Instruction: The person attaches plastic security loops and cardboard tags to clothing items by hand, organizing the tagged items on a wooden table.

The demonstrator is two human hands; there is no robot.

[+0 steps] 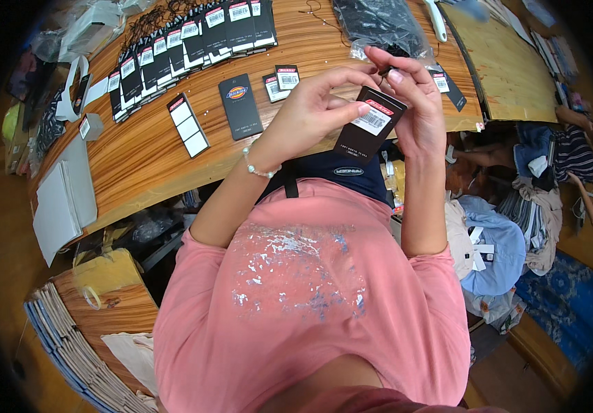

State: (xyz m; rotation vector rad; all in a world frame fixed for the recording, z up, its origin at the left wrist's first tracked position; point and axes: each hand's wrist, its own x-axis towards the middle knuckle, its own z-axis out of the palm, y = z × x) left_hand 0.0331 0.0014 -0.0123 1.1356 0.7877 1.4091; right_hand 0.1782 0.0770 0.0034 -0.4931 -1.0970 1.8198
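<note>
A black hang tag (355, 146) with a white barcode sticker is tilted in front of me, above the table's near edge. My left hand (314, 110), with a beaded bracelet at its wrist, grips the tag, thumb on its face. My right hand (420, 103) is closed at the tag's upper end, thumb and fingers pinching a small dark bit that I cannot make out. Left of my hands lie two small stickered tags (285, 77), a plain dark tag (243, 117) with an oval logo, and a tag with white blank panels (188, 127).
Rows of stickered black tags (190, 43) with cords fill the table's (138, 144) far side. A clear plastic bag of dark things (382, 27) lies behind my hands, another dark tag (456, 93) to their right. White papers (59, 206) overhang the left edge. Folded garments (493, 241) lie at right.
</note>
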